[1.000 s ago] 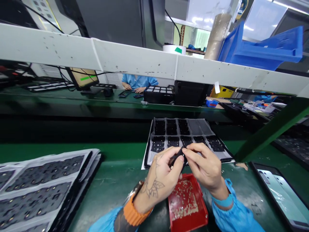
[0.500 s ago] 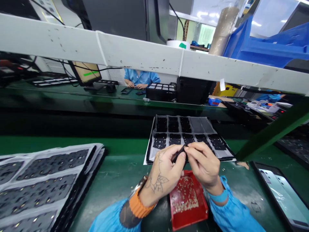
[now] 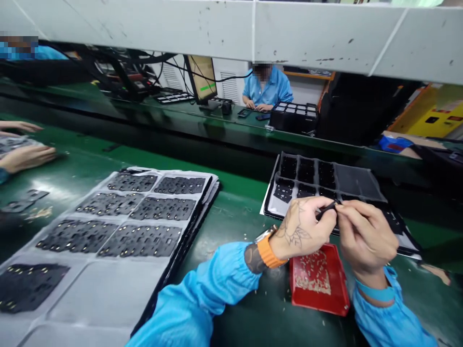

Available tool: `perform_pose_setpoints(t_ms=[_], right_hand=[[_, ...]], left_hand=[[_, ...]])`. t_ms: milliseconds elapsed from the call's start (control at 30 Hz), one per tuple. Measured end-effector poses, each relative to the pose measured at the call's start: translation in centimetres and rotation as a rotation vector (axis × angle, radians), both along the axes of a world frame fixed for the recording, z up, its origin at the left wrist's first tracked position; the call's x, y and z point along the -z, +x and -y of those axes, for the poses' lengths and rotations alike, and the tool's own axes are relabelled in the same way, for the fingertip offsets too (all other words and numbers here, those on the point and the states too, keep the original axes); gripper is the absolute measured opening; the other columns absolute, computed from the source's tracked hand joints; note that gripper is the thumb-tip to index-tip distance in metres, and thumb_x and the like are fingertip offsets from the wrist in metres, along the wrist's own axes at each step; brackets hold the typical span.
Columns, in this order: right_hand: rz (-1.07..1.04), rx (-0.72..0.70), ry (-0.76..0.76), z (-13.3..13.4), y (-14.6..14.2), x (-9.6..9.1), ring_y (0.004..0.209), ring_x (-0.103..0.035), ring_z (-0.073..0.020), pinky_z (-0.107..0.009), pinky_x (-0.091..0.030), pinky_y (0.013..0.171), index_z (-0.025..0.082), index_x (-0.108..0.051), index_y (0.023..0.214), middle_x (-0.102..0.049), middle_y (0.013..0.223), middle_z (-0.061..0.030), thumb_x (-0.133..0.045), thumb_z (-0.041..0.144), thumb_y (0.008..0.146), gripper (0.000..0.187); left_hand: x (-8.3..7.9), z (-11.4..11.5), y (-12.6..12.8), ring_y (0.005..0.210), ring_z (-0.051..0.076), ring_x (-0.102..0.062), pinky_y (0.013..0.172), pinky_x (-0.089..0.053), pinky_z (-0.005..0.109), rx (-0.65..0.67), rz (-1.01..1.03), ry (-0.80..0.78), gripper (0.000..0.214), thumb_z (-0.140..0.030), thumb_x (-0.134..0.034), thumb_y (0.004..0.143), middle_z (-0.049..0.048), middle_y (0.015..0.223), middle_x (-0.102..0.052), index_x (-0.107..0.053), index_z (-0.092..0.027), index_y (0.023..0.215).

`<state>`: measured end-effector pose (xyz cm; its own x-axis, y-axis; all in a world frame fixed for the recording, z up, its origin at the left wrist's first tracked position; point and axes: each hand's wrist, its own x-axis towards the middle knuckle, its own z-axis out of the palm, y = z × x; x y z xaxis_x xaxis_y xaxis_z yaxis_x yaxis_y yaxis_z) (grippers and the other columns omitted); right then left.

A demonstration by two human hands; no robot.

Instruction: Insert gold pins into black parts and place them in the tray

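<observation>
My left hand (image 3: 302,230), with an orange watch strap at the wrist, is closed in a pinch on a thin black tool (image 3: 326,208). My right hand (image 3: 365,235) is closed too, its fingertips meeting the tool's tip; whether a tiny part sits between them I cannot tell. Both hands hover above a small red tray (image 3: 318,283) with a heap of tiny pale parts. Just behind the hands lies a black compartment tray (image 3: 356,181) with dark perforated pieces in its pockets.
A stack of grey trays (image 3: 119,226) with black perforated parts lies to my left on the green bench (image 3: 235,212). Another person's hands (image 3: 27,154) rest at the far left. A person in blue sits across behind a monitor (image 3: 202,77). A white beam (image 3: 253,29) runs overhead.
The view has swung left and downward, so the stack of grey trays fills more of the picture. My hands keep the same pinch on the black tool above the red tray.
</observation>
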<state>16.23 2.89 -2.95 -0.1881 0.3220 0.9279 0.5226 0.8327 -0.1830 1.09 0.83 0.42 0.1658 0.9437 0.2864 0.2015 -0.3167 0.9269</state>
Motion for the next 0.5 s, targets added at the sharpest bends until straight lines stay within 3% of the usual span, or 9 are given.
perform_pose_setpoints(t_ms=[500], right_hand=[[-0.043,-0.080,-0.066,0.36,-0.63,-0.32,0.095,-0.063,-0.0282,-0.042,-0.056,0.080,0.019,-0.068,0.104,-0.060,0.113,-0.0121,-0.051,0.005,0.102,0.022]], left_hand=[[0.08,-0.16,-0.49,0.044,0.009,-0.059,0.045,-0.046,0.018,0.026,0.090,0.030,0.020,-0.026,-0.051,0.092,0.0007,0.067,-0.062,-0.066,-0.013,0.091]])
